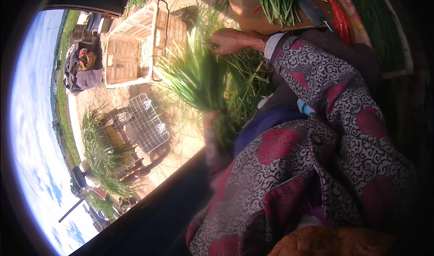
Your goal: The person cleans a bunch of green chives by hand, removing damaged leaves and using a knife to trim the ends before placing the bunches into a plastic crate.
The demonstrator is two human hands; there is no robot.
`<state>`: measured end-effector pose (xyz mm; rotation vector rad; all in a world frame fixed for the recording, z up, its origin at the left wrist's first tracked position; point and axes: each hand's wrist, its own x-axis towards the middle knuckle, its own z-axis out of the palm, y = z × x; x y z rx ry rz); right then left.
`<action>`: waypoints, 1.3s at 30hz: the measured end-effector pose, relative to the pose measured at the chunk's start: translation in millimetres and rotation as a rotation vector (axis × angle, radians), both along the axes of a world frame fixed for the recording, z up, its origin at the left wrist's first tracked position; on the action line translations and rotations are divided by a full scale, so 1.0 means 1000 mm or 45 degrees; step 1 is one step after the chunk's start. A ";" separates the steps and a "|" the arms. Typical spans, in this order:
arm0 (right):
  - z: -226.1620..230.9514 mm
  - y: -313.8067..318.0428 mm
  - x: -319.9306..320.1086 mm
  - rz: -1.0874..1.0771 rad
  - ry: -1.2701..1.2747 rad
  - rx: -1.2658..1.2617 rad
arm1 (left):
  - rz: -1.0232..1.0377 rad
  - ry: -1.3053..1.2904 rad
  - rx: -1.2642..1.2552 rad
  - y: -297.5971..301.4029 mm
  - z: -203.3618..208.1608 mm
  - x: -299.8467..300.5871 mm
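Observation:
A bunch of long green chives fans out in front of me, its pale ends pointing up and left. My left hand, smeared by motion, is closed round its lower part. Just above and to the right of the bunch, my right hand is closed with the fingers curled in. Anything inside those fingers is hidden. Loose green leaves and trimmings lie beneath the right forearm and beside my lap.
A pale plastic crate stands beyond the bunch. Left of it, a wire rack adjoins heaped greens. At the upper right, a board bears another chive bunch, a broad knife and red ties.

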<state>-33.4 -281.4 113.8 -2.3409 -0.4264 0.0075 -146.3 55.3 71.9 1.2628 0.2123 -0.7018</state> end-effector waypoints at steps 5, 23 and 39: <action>-0.051 -0.014 0.025 -0.396 -0.742 -0.362 | 0.003 -0.001 0.019 0.005 0.004 -0.005; 0.010 -0.012 -0.007 -0.087 0.851 1.255 | 0.024 -0.046 0.046 0.016 0.016 -0.008; -0.023 0.002 0.018 0.206 0.642 0.614 | -0.005 -0.086 0.085 0.009 0.012 -0.006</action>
